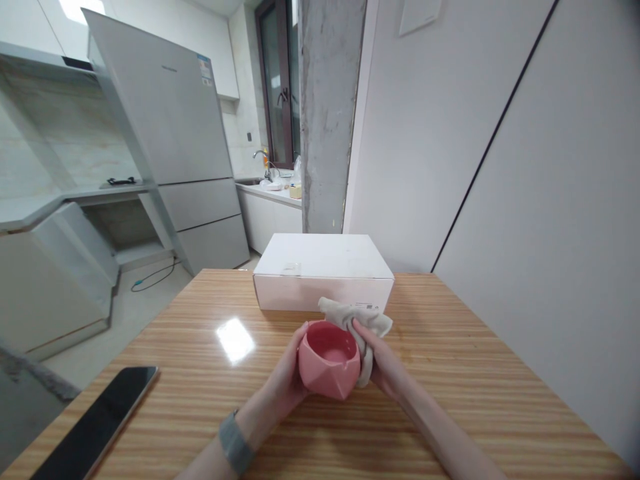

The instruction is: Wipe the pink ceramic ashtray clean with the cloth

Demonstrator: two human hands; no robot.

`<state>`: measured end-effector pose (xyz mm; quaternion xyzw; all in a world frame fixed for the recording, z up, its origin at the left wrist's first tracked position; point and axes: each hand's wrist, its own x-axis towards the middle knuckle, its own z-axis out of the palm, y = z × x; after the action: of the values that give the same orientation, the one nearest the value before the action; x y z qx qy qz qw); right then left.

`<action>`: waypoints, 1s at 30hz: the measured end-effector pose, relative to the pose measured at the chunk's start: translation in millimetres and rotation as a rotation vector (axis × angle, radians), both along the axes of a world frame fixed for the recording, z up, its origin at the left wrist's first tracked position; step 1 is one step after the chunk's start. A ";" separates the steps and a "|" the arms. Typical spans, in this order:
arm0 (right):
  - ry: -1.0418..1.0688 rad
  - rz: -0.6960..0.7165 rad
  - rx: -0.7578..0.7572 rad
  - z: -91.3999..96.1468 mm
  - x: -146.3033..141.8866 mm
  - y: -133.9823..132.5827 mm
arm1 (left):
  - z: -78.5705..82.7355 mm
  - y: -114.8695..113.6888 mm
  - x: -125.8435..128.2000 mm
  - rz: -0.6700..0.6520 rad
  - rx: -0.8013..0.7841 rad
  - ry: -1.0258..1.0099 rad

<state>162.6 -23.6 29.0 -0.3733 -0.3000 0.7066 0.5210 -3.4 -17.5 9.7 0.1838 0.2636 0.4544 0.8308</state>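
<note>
A pink faceted pot (pixel 330 377), its opening turned up and tilted toward me, is held above the table by my left hand (pixel 290 377). That hand wraps round the pot's left side, and a grey band circles its wrist. My right hand (pixel 376 353) grips a pale cloth (pixel 357 315), with the thumb on top. The cloth hangs along the pot's right side and rises over its far right rim. Several small holes or marks show on the pot's inner wall. My right fingertips are hidden by the cloth.
A white box (pixel 324 293) stands behind the pot on the striped wooden table (pixel 450 373). A black phone (pixel 100 423) lies at the left. A white wall (pixel 550 220) runs along the right; a fridge (pixel 170 120) and a sink counter (pixel 270 207) are farther back.
</note>
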 end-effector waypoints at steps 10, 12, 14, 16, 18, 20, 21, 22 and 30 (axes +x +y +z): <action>-0.016 -0.256 0.103 -18.2 -12.3 12.3 | 0.8 9.2 2.2 0.079 0.077 0.024; -0.021 -0.290 0.115 -20.9 -14.6 11.9 | 1.2 10.2 1.0 0.091 0.084 0.031; -0.032 -0.329 0.125 -25.0 -16.2 11.9 | 3.1 9.8 -0.9 0.079 0.085 0.052; -0.045 -0.353 0.138 -30.9 -16.7 12.7 | 6.8 8.4 -2.5 0.058 0.084 0.072; -0.059 -0.366 0.153 -37.6 -16.3 14.2 | 11.3 6.4 -3.5 0.052 0.090 0.078; -0.076 -0.381 0.161 -43.5 -15.3 15.6 | 15.0 4.7 -4.4 0.048 0.092 0.069; -0.084 -0.389 0.163 -45.5 -14.6 16.0 | 16.0 4.3 -5.2 0.041 0.091 0.070; -0.092 -0.396 0.165 -46.7 -13.9 16.2 | 16.2 4.4 -6.4 0.027 0.091 0.080; -0.080 -0.370 0.201 -36.6 -12.8 15.9 | 4.4 16.2 -21.4 -0.138 0.053 0.345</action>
<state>149.8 -7.7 -7.6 -0.3959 -0.3156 0.5500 0.6642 -24.8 -1.3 14.2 0.2984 0.3767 0.3650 0.7974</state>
